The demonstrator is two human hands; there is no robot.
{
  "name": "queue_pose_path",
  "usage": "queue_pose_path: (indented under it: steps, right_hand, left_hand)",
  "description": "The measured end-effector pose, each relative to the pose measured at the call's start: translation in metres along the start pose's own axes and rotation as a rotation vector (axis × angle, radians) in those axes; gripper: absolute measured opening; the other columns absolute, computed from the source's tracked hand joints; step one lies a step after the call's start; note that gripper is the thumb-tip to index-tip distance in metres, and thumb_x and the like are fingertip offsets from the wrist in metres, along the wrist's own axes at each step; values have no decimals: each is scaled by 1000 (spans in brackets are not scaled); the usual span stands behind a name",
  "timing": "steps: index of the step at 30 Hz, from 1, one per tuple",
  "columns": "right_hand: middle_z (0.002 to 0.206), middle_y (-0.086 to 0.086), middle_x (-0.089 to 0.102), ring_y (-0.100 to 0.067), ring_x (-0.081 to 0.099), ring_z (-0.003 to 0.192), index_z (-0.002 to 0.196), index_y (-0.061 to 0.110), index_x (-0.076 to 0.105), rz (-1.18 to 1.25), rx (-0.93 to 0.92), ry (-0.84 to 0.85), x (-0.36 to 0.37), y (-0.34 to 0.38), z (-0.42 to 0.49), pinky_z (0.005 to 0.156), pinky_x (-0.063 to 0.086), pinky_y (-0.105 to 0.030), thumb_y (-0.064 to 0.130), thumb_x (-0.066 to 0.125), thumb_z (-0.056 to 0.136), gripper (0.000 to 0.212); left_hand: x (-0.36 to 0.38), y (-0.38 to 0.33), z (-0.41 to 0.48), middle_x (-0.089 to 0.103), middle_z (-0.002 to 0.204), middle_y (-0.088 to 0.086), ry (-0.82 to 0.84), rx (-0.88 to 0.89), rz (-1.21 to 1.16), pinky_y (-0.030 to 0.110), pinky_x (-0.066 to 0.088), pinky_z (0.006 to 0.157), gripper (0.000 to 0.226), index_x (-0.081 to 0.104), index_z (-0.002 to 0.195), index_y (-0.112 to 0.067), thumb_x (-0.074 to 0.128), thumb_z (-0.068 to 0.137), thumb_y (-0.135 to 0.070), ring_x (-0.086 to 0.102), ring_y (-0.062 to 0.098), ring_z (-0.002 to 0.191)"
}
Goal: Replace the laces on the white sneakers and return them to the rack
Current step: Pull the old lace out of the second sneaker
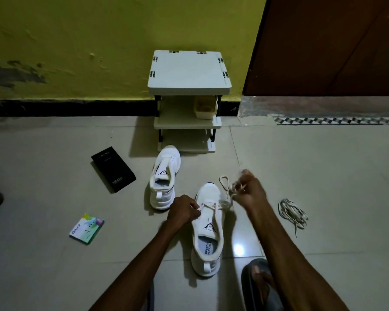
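At twelve o'clock, against the yellow wall [76,41]: white rack [189,72] with stacked shelves. Centre, on the tiled floor [323,176]: near sneaker [208,232], toe toward the rack, only the lowest eyelets laced. At ten o'clock of that: second sneaker [164,176], no lace visible.

Left hand [184,209] curled at the near sneaker's nine o'clock edge, pinching lace by the eyelets. Right hand [249,189] closed on the free lace [224,186], raised at one o'clock.

Judged mid-threading: steady the shoe with the left, draw slack evenly, keep the lace flat, match both ends before the next eyelet.

At three o'clock: bundle of laces [292,213], old or new unclear. Right fingertips blurred; tub [205,108] on the middle shelf dim, contents unreadable.
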State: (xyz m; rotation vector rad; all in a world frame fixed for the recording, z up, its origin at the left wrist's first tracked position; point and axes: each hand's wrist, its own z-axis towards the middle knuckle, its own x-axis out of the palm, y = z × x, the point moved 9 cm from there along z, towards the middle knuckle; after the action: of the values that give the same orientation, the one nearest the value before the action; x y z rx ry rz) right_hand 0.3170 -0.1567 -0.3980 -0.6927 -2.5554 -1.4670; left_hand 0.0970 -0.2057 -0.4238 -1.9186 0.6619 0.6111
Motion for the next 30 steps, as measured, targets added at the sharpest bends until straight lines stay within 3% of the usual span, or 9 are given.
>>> queue_pose_path:
  steps: [2, 4, 7, 10, 15, 17, 20, 24, 30]
  right_hand:
    - [85, -1, 61, -15, 60, 76, 88, 13, 58, 425, 105, 104, -3, 13, 6, 71, 52, -29, -1, 54, 79, 17]
    - [66, 3, 56, -9, 50, 56, 78, 15, 50, 628, 182, 142, 3, 28, 8, 53, 45, -21, 3, 44, 87, 16]
    - [55, 4, 45, -7, 31, 39, 77, 18, 48, -6, 88, 167, 17, 43, 1, 37, 21, -17, 12, 45, 95, 20]
    - [60, -5, 56, -12, 45, 46, 81, 8, 67, -602, -6, 76, 20, 29, -3, 44, 30, -20, 9, 58, 88, 11]
    - [111, -8, 64, -30, 57, 109, 109, 16, 67, -1601, -251, 40, 29, 1, -6, 86, 46, -36, 29, 58, 89, 26]
    - [114, -7, 63, -30, 59, 109, 109, 17, 64, -1729, -264, 58, 32, -8, -10, 85, 49, -35, 42, 64, 85, 35]
    - [94, -8, 70, -25, 71, 83, 94, 13, 67, -1761, -115, 209, 35, -33, -18, 76, 59, -34, 48, 76, 73, 42]
    - [66, -6, 64, -25, 72, 74, 66, 11, 59, -1672, -181, 177, 33, -39, -19, 63, 57, -26, 20, 70, 68, 13]
    - [84, -3, 69, -23, 70, 77, 83, 20, 59, -1160, -66, 13, -6, -46, -13, 75, 59, -43, 20, 78, 61, 29]
  left_hand:
    - [1, 0, 1, 75, 94, 5, 4, -1, 8, 20, 47, 70, 24, 78, 96, -16, 76, 73, -17, 69, 18, 90]
    - [1, -1, 1, 75, 93, 5, 15, 4, 27, 19, 45, 68, 23, 78, 95, -16, 76, 73, -18, 69, 17, 89]
    - [1, 0, 2, 75, 85, 3, 31, 2, 23, 16, 45, 55, 19, 78, 90, -17, 75, 71, -18, 67, 13, 72]
    - [2, -3, 1, 72, 79, -2, 51, -1, 23, 16, 43, 51, 17, 76, 86, -22, 73, 70, -19, 64, 10, 67]
    - [12, -32, -3, 58, 113, 2, -15, 229, 146, 28, 47, 84, 38, 67, 112, -25, 66, 76, -11, 58, 18, 106]
    - [25, -40, -2, 51, 120, 5, 8, 294, 245, 31, 46, 92, 41, 65, 120, -25, 57, 84, -8, 53, 20, 114]
    - [33, -48, 2, 48, 120, 6, 5, 356, 373, 35, 49, 89, 37, 66, 123, -27, 56, 90, -15, 53, 24, 113]
    - [28, -54, 6, 52, 116, 4, -42, 382, 391, 34, 48, 85, 23, 70, 109, -24, 65, 86, -27, 54, 23, 108]
    - [28, -58, 7, 54, 107, 2, -153, 418, 384, 37, 47, 81, 22, 57, 105, -20, 65, 85, -21, 55, 26, 103]
